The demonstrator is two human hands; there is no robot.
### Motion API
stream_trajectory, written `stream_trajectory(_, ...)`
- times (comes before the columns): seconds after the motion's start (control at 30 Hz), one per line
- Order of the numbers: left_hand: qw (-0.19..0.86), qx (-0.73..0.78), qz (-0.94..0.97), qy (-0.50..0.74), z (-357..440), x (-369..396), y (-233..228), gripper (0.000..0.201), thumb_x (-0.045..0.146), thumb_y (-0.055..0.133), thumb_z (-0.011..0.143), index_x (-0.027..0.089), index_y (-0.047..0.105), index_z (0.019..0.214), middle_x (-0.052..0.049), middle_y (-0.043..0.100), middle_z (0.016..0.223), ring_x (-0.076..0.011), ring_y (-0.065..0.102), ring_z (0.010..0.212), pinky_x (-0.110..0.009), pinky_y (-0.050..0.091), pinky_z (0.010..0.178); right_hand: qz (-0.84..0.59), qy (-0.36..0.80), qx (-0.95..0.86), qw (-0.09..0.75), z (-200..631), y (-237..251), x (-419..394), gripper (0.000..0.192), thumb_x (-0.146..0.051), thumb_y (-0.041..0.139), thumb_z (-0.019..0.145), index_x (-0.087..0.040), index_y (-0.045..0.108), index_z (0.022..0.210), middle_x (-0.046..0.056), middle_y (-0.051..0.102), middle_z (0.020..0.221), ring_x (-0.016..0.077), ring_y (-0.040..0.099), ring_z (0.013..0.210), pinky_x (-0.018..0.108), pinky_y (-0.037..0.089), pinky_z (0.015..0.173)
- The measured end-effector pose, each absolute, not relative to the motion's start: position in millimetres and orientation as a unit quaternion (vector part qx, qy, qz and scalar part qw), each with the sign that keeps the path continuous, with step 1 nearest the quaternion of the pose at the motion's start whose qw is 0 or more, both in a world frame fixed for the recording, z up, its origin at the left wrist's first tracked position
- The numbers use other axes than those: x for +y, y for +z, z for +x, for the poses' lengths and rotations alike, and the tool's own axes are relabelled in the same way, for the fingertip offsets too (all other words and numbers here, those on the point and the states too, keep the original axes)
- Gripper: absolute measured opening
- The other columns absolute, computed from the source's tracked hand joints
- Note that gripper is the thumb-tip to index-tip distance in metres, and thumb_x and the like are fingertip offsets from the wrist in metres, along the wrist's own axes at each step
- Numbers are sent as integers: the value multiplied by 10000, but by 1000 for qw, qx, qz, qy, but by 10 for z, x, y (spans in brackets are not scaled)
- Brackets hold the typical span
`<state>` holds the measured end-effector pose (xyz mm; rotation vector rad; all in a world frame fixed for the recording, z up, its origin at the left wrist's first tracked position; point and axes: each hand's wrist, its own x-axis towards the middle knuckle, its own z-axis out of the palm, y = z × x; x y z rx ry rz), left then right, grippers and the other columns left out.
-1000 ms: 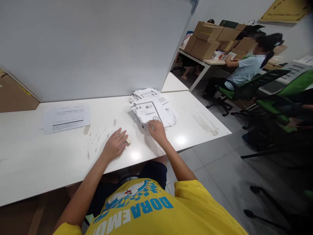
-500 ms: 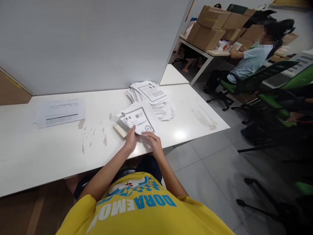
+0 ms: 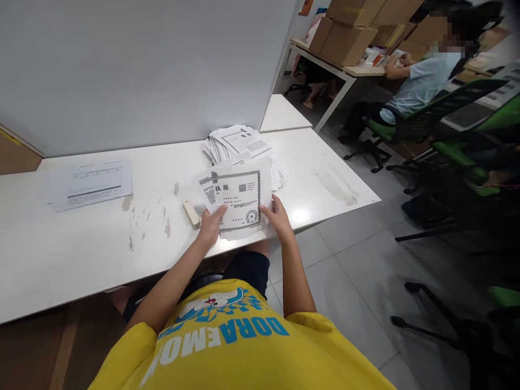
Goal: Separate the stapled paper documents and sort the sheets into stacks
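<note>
Printed paper sheets (image 3: pixel 239 200) with an ornate border, a square code and a round stamp are held up near the table's front edge. My left hand (image 3: pixel 211 225) grips their lower left side, thumb on top. On the right edge my right hand (image 3: pixel 278 216) pinches the same sheets, its thumb on the front. More sheets fan out behind at the left. A cream-coloured small block (image 3: pixel 191 214), perhaps a stapler, lies on the table left of my left hand. Behind the held sheets sits a messy pile of printed papers (image 3: pixel 227 142).
Another flat paper stack (image 3: pixel 95 184) lies on the white table (image 3: pixel 60 249) to the left. A grey partition (image 3: pixel 142 70) rises behind. Cardboard box (image 3: pixel 18 151) at far left. A seated co-worker (image 3: pixel 426 81) is at another desk, with green chairs (image 3: pixel 447 114) at right.
The held sheets have been raised and now face me flatter. My right hand has moved from their bottom edge to the right edge. The camera view has shifted slightly.
</note>
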<state>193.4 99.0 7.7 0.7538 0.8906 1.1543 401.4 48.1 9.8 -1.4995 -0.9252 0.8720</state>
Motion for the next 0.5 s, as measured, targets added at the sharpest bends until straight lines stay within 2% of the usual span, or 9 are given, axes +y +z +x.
stream_trajectory(0.07,672,411,340,514,1937,1010,63,439,450,812,744,167,673,1050,-123,756,1108,-303,679,1151,-478,558,1008,-595,411,-379,577,4076,116,497,458,-462,737,720,-222,652,1102,73,723,1093,251,668,1024,409,524,931)
stream_trajectory(0.13,662,423,340,517,1935,1034,53,443,543,739,795,174,671,1031,-120,764,1046,-302,686,1138,-474,561,997,-591,412,-359,593,4117,131,480,316,-439,747,695,-220,669,909,27,721,884,216,667,837,359,537,799)
stream_trajectory(0.2,654,422,343,526,1927,1066,59,458,595,680,824,177,672,1010,-118,766,1008,-299,689,1130,-462,560,994,-605,394,-342,601,4164,133,445,266,-425,747,676,-222,662,826,0,688,779,192,630,735,328,519,706)
stream_trajectory(0.33,632,416,363,544,1921,1191,134,453,594,693,813,178,677,992,-110,762,975,-289,695,1105,-429,567,971,-624,351,-318,621,4288,113,369,266,-430,739,669,-230,669,829,-10,661,737,180,594,686,311,493,644)
stream_trajectory(0.5,599,403,457,520,2041,1470,331,505,589,780,717,162,700,974,-91,760,942,-285,718,978,-396,588,855,-597,344,-321,650,4355,125,339,275,-430,740,687,-237,691,877,-3,681,758,186,616,716,315,502,668)
